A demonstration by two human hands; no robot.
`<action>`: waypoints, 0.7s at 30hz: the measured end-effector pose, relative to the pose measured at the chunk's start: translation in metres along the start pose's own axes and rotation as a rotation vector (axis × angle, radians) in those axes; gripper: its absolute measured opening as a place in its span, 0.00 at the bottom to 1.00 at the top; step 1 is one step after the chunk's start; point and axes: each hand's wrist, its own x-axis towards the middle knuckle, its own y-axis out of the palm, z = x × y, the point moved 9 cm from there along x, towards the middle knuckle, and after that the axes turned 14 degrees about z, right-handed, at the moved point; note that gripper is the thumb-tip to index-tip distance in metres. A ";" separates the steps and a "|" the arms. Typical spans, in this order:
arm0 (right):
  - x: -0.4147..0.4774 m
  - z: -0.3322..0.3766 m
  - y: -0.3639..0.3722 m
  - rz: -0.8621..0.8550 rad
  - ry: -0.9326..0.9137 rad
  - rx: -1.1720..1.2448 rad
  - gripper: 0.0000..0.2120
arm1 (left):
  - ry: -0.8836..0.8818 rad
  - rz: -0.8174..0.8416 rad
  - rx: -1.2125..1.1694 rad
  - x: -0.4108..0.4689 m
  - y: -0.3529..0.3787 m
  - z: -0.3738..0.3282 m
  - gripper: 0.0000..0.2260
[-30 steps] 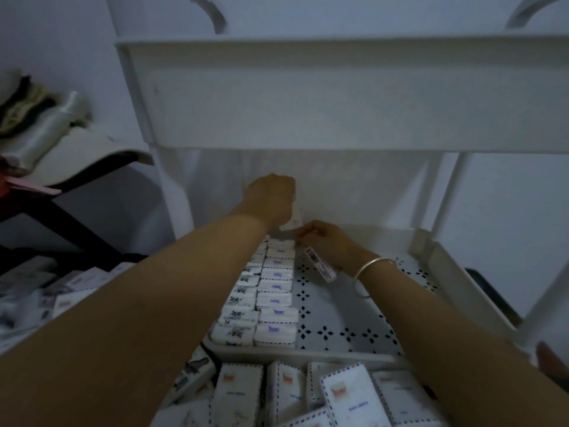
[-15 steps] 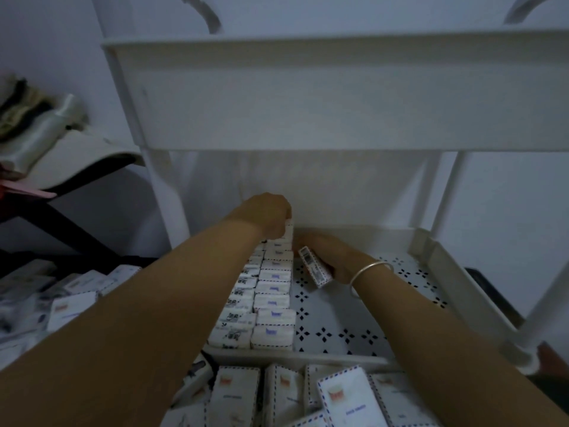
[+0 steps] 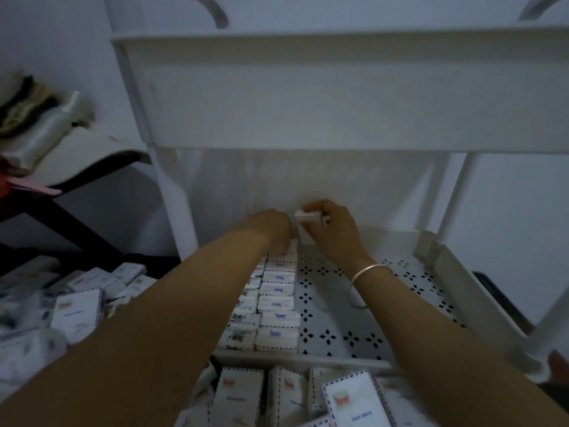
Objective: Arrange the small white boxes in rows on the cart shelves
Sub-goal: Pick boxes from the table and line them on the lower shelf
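Observation:
My right hand (image 3: pixel 331 229) grips a small white box (image 3: pixel 304 226), held upright at the far end of the middle cart shelf (image 3: pixel 369 303). My left hand (image 3: pixel 271 226) reaches beside it, fingers curled down onto the far end of the rows of boxes (image 3: pixel 277 303); its fingertips are hidden. Two rows of small white boxes run along the left side of the shelf, from the front rim to the back.
The upper shelf (image 3: pixel 338 97) hangs low over the hands. More boxes (image 3: pixel 277 396) fill the shelf below, and a loose pile (image 3: pixel 77 303) lies at left. The perforated right part of the middle shelf is bare. A dark table (image 3: pixel 61 192) stands at the far left.
My right hand has lifted its box from a tilted position beside the rows up to the back of the shelf and turned it upright. My left hand has sunk lower onto the rows' far end.

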 end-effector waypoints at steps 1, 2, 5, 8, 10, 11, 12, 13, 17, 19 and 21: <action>0.001 0.005 0.002 -0.008 -0.029 -0.058 0.11 | 0.000 0.003 0.001 -0.001 0.000 -0.001 0.21; 0.002 0.009 0.003 -0.018 -0.055 -0.090 0.11 | -0.003 0.006 0.004 -0.002 0.001 -0.001 0.20; 0.006 0.013 0.016 0.020 -0.100 -0.033 0.08 | -0.041 -0.003 -0.007 -0.004 0.001 0.001 0.18; 0.008 0.002 0.034 0.127 -0.036 -0.001 0.06 | -0.063 -0.080 -0.031 -0.009 -0.005 0.002 0.12; 0.008 -0.005 0.041 0.181 -0.013 -0.044 0.07 | -0.074 -0.147 -0.039 -0.013 -0.008 0.002 0.09; 0.008 -0.007 0.043 0.199 -0.013 -0.058 0.07 | -0.080 -0.174 -0.045 -0.015 -0.009 0.002 0.08; 0.009 -0.008 0.044 0.219 -0.013 -0.060 0.07 | -0.088 -0.201 -0.058 -0.016 -0.010 0.003 0.07; 0.008 -0.008 0.046 0.241 -0.012 -0.057 0.08 | -0.098 -0.229 -0.081 -0.018 -0.011 0.005 0.08; 0.006 -0.006 0.054 0.322 -0.001 -0.118 0.10 | -0.114 -0.297 -0.195 -0.026 -0.019 0.009 0.17; 0.006 -0.003 0.056 0.329 -0.018 -0.191 0.11 | -0.131 -0.306 -0.170 -0.032 -0.023 0.007 0.17; 0.006 0.002 0.056 0.314 -0.042 -0.245 0.11 | -0.140 -0.310 -0.088 -0.042 -0.028 0.001 0.14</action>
